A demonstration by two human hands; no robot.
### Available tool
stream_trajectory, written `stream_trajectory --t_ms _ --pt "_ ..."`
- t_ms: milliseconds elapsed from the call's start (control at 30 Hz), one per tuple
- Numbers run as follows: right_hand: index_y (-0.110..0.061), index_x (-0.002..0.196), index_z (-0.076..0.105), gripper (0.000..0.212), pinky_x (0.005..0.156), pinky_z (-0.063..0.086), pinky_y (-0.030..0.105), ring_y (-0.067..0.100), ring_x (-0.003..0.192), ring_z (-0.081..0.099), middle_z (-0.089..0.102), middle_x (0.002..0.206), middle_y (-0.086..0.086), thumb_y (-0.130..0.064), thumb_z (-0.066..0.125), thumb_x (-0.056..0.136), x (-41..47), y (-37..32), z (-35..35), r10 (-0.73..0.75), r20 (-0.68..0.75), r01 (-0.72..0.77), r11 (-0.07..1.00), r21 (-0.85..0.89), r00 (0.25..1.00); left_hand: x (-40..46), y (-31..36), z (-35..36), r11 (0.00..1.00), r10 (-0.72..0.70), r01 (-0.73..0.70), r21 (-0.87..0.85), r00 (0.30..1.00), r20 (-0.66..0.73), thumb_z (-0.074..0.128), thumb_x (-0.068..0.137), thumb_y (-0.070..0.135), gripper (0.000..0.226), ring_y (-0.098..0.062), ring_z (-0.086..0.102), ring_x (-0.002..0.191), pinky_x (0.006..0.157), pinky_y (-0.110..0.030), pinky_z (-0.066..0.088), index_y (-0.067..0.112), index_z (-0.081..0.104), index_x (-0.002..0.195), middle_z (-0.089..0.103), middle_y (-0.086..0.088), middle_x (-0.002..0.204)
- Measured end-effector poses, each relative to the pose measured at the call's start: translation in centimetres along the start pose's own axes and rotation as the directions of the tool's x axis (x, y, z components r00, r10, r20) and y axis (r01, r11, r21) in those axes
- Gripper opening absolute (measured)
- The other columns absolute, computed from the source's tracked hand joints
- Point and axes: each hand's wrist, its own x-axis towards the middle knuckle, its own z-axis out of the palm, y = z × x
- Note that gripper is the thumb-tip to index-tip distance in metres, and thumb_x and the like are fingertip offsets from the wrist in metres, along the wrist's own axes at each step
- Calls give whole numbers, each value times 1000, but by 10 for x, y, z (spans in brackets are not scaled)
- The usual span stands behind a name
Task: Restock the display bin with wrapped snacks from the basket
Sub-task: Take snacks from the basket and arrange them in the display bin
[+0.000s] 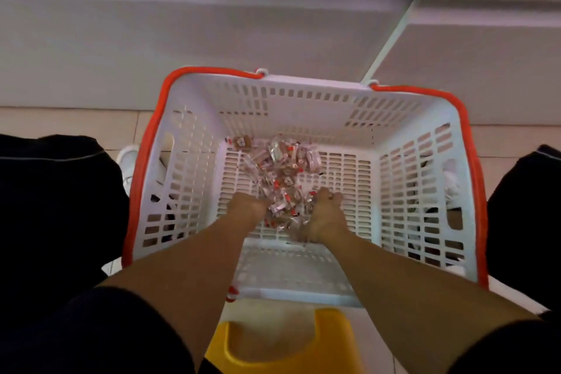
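Head view: wrapped snacks (280,173) lie heaped on the basket (306,100) floor, running from 12 o'clock down between both hands. Left hand (246,206) and right hand (326,215) cup the pile's near end, fingers curled into wrappers.

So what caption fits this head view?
Both hands scoop wrapped snacks from the white basket.

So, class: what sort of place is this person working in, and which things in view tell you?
Probably a shop floor. A white shopping basket with orange handles holds small wrapped snacks; pale display units stand behind it on a tiled floor. Both hands, left hand and right hand, scoop the snacks.
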Motion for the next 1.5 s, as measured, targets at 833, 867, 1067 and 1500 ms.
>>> stream_trajectory --t_ms 833,867,1067,1500 --pt "-1 84 67 22 55 61 32 15 48 65 69 59 8 -15 82 80 -17 5 -61 70 412 -183 953 242 909 -30 4 -9 989 -40 89 -120 932 360 66 92 7 7 -18 63 79 70 -35 61 5 59 92 62 -10 93" --pt "-3 84 64 24 67 63 38 18 58 66 70 68 10 -18 82 80 -21 5 -67 37 414 -151 958 245 909 -35 4 -12 985 -18 80 -155 929 369 66 92 8 8 -19 64 83 74 -37 61 7 58 92 61 -10 96" --pt "-2 116 59 34 74 63 42 21 75 71 71 99 12 -17 72 90 -58 -21 -138 -229 405 51 913 405 885 -75 33 -41 886 242 17 -463 835 494 61 96 13 27 -32 73 94 73 -38 61 7 55 122 69 -18 114" --pt "-13 93 68 35 60 54 23 17 74 72 76 81 7 -18 83 62 -213 -104 -352 -789 -160 789 530 310 593 -286 200 -188 856 480 -451 -251 515 710 45 88 42 33 -22 64 74 57 -28 56 14 54 102 58 -9 85"
